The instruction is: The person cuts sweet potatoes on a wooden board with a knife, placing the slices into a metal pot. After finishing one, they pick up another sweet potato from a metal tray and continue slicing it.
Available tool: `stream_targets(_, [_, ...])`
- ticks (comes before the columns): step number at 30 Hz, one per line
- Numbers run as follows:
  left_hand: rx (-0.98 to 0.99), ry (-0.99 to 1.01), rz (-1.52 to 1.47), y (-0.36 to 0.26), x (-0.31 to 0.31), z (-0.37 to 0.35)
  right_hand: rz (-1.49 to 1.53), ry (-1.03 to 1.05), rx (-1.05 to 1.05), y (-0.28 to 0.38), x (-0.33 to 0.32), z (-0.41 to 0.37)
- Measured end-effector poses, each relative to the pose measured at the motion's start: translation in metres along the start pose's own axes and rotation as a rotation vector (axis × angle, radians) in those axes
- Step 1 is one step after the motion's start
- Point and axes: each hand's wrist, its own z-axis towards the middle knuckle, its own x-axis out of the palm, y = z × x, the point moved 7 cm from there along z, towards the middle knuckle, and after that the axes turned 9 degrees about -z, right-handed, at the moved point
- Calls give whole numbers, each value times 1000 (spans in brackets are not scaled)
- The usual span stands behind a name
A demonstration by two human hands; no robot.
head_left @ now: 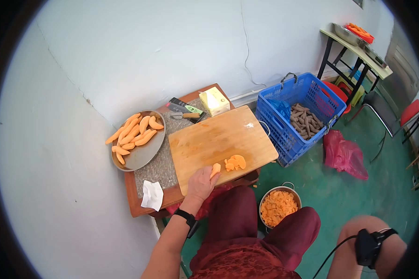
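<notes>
Orange and peeled, a stubby root piece (215, 170) sits clamped in my left hand (201, 182), over the near edge of a pale wooden chopping board (219, 135). The fingers close round it and hide its lower part. My right arm (391, 253) is blurred and cut off at the frame's lower right, wearing a strapped black device (368, 248); I cannot make out the fingers, so I cannot tell whether they are apart or together.

Just right of the left grip, orange cut pieces (238, 162) lie on the board. Farther right and nearer me, my knee partly covers a round metal pot (300, 197) of orange scraps. Beyond the grip to the right stands a blue slatted plastic crate (284, 148) of brown roots, its lower contents hidden.

Left of the grip, a round metal pan (144, 160) holds whole peeled roots (134, 132); crumpled white paper (152, 195) lies nearer. Beyond the grip, past the board, are a wooden-handled tool (185, 115) and a yellow box (214, 101).
</notes>
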Motion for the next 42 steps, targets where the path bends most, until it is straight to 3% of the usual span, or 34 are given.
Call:
stream_targets(16, [-8, -1, 30, -1, 1, -1, -261, 147, 70, -1, 20, 15])
stream_targets(42, [-8, 10, 50, 4, 8, -6, -304, 166, 70, 4, 18, 18])
